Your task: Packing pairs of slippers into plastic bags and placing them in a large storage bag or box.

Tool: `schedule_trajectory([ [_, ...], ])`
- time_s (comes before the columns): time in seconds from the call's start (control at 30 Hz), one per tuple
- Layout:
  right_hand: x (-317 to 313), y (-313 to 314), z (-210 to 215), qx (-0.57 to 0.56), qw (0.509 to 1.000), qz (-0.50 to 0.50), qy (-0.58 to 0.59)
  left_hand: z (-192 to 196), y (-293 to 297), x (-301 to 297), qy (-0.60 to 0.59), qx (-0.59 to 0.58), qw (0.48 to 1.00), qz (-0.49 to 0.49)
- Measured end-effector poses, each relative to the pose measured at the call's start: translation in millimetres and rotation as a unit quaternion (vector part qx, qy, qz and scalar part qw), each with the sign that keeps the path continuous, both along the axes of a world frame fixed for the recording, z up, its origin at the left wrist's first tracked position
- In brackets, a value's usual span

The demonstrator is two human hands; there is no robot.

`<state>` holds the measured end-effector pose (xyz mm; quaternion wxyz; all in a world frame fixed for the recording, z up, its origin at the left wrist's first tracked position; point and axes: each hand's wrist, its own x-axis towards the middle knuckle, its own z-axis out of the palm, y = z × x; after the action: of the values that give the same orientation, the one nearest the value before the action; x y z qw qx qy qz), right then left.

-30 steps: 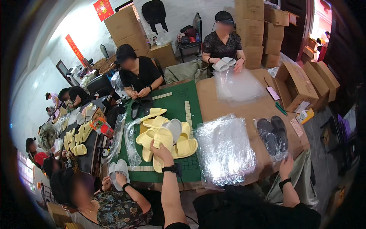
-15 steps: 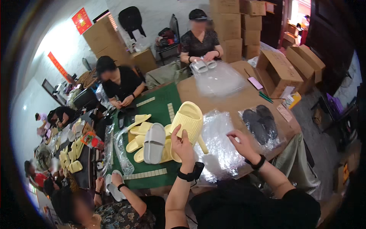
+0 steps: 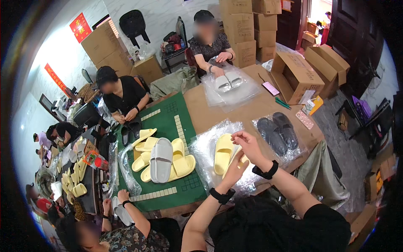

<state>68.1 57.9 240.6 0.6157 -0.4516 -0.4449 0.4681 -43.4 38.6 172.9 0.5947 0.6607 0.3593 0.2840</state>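
A yellow slide slipper [image 3: 222, 156] lies on a stack of clear plastic bags [image 3: 201, 147] in front of me. My left hand [image 3: 236, 171] grips a second yellow slipper [image 3: 231, 160] tilted beside it, mostly hidden behind my fingers. Just above, my right hand [image 3: 250, 148] hovers with loosely bent fingers and nothing visible in them. On the green mat to the left, a pile of yellow slippers [image 3: 185, 164] has a grey pair [image 3: 160, 159] resting on top. A dark pair of slippers [image 3: 277, 133] sits on clear plastic to the right.
Across the table, a person handles a bagged light grey pair [image 3: 228, 82]. Two other people work along the left side. Open cardboard boxes [image 3: 297, 80], a pink phone [image 3: 270, 88] and green-handled scissors [image 3: 282, 103] are at the far right. Rows of pale tiles [image 3: 154, 194] edge the green mat.
My left hand has brought the yellow slippers from above the mat's right edge down to the plastic bags, where one now lies. My right hand has moved left, close to my left hand.
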Motion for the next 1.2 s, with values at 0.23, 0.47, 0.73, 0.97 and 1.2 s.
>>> schedule_trajectory([
  [0.23, -13, 11, -3, 0.016, 1.000, 0.021, 0.001, -1, -19, 6, -0.133, -0.162, 0.962, -0.177],
  [0.47, -26, 8, 9, 0.284, 0.856, -0.042, -0.429, 7, -24, -1, -0.123, -0.149, 0.972, -0.137],
  [0.73, -35, 2, 28, 0.424, 0.725, 0.028, -0.542, 22, -21, -8, -0.124, -0.150, 0.970, -0.147],
  [0.97, -32, 7, 30, 0.358, 0.809, 0.000, -0.466, -1, -18, -4, -0.205, -0.207, 0.942, -0.165],
  [1.2, -30, -12, 18, 0.295, 0.835, 0.027, -0.464, -3, 10, -29, -0.083, 0.128, 0.988, 0.019],
])
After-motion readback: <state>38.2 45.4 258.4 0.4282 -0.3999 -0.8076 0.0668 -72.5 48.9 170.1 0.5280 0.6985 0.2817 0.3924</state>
